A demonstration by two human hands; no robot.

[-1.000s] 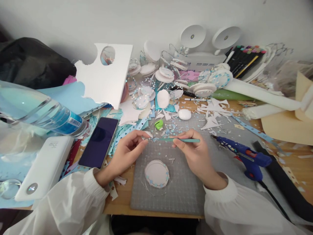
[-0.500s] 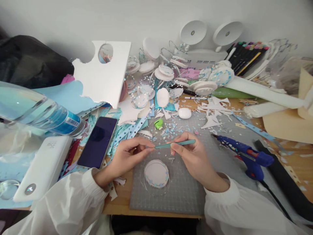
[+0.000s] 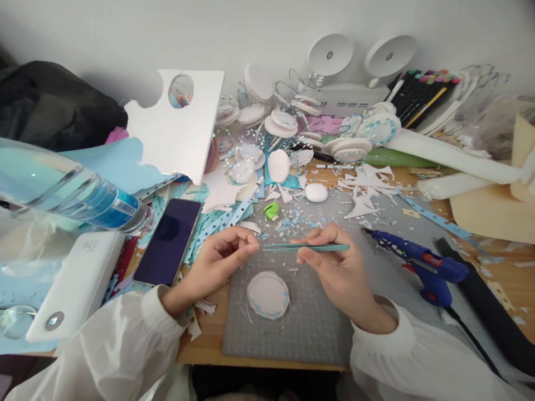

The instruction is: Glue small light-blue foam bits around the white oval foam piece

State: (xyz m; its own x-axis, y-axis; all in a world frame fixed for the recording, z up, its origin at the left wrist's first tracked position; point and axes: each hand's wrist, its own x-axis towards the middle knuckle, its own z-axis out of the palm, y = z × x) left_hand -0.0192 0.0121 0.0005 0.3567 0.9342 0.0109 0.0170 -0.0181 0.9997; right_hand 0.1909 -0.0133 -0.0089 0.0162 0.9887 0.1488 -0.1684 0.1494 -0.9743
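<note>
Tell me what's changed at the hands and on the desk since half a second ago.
The right hand has shifted slightly right with the tweezers, which now lie more level, their tips just clear of the left hand. That hand has drawn slightly left, pinched; whether it holds anything I can't tell. The white disc, glue gun and phone are where they were.

A smooth, pale grey wall [image 3: 234, 28] rises behind the wooden table [image 3: 200, 353], spanning the view above it; the wall deepens into shadow beyond the table's far left end; honey-brown wood shows along the table's front edge; dark space [image 3: 267, 381] lies below that edge; the light is soft.
</note>
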